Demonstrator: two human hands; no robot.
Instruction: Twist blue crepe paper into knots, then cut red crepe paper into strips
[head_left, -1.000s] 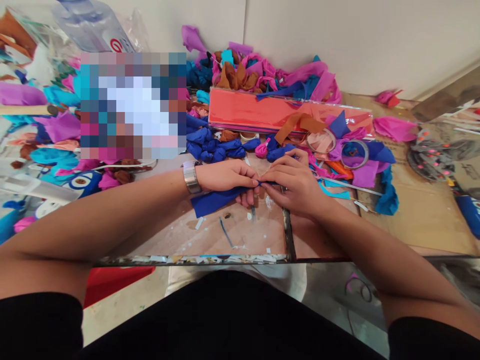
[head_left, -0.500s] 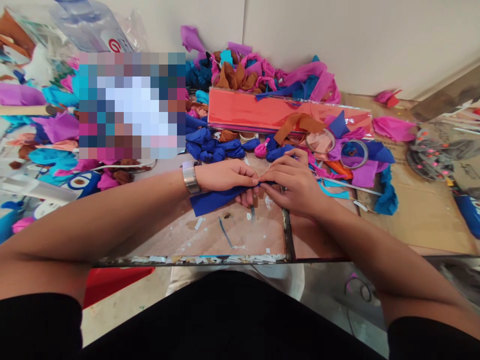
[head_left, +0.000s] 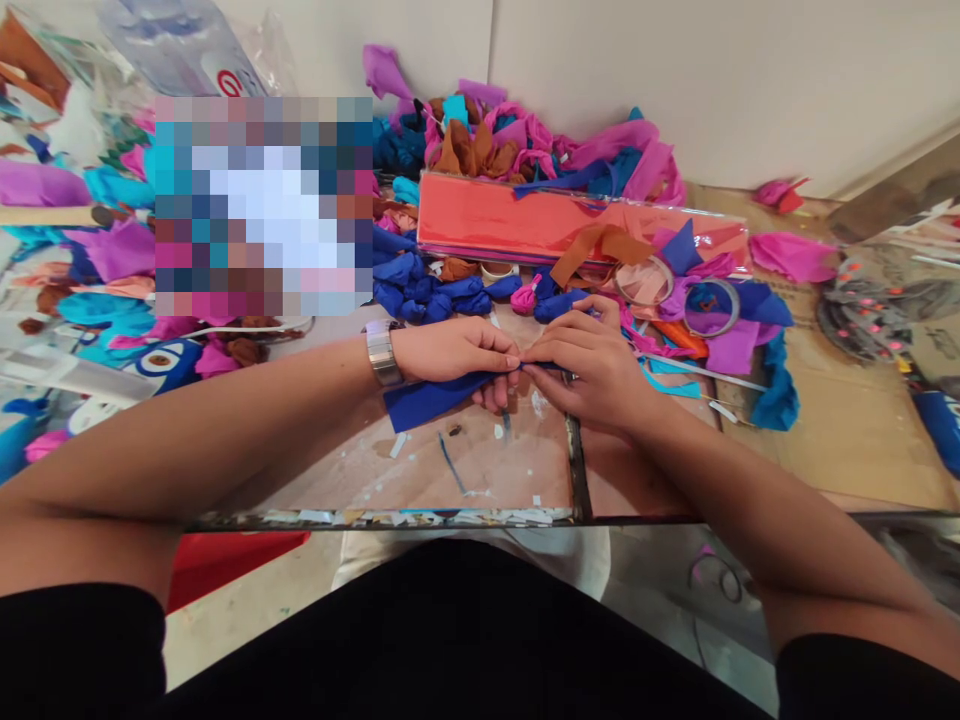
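A strip of dark blue crepe paper (head_left: 426, 402) is stretched between my hands, just above the table's near part. My left hand (head_left: 469, 358), with a metal-band watch on the wrist, pinches it between thumb and fingers; the strip's wide end hangs out under that wrist. Close against it, my right hand (head_left: 589, 358) grips the narrow, gathered part with its fingertips. Its other end is mostly hidden behind the right hand's fingers. Just beyond the hands lies a row of twisted blue paper pieces (head_left: 420, 285).
A flat plastic-wrapped pack of red paper (head_left: 510, 222) lies behind the blue pieces. Rolls of tape (head_left: 711, 308) sit among coloured scraps at right. A large plastic bottle (head_left: 184, 50) stands back left. Cardboard (head_left: 840, 430) covers the right side; the table's front edge (head_left: 450, 518) is near my body.
The view has shifted very slightly. Both hands keep their pinch on the blue strip, with hardly any visible movement of the fingers.
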